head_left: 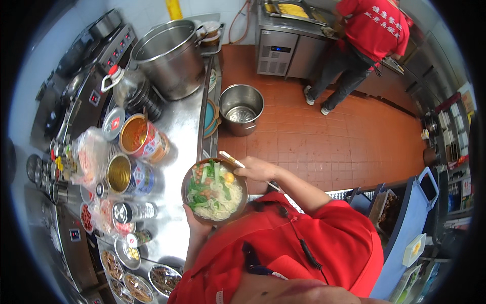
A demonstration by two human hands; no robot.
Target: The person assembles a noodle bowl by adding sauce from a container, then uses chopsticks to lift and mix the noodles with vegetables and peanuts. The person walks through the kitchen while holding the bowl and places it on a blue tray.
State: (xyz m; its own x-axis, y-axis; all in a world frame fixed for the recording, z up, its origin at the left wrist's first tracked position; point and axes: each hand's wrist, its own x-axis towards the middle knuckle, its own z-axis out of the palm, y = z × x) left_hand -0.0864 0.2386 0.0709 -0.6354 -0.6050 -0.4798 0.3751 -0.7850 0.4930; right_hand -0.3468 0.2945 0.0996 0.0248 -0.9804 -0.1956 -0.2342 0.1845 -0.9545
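Note:
Close in front of my body is a brown bowl [245,193] of noodles [217,205], topped with green leaves, pale stalks, brown beans and what looks like an egg yolk. My left hand [197,224] supports the bowl from its lower left side, the fingers partly hidden beneath it. At the upper right rim, my right hand [257,169] is closed around white chopsticks [232,159] with gold marks. Its fingertips also touch the rim of the bowl.
A steel counter [174,175] on my left carries a big stockpot [174,71], an oil jug [132,91], open tins [132,175] and ingredient dishes [137,288]. A steel pail [242,109] stands on the tiled floor. A person in red [372,30] works at the far counter.

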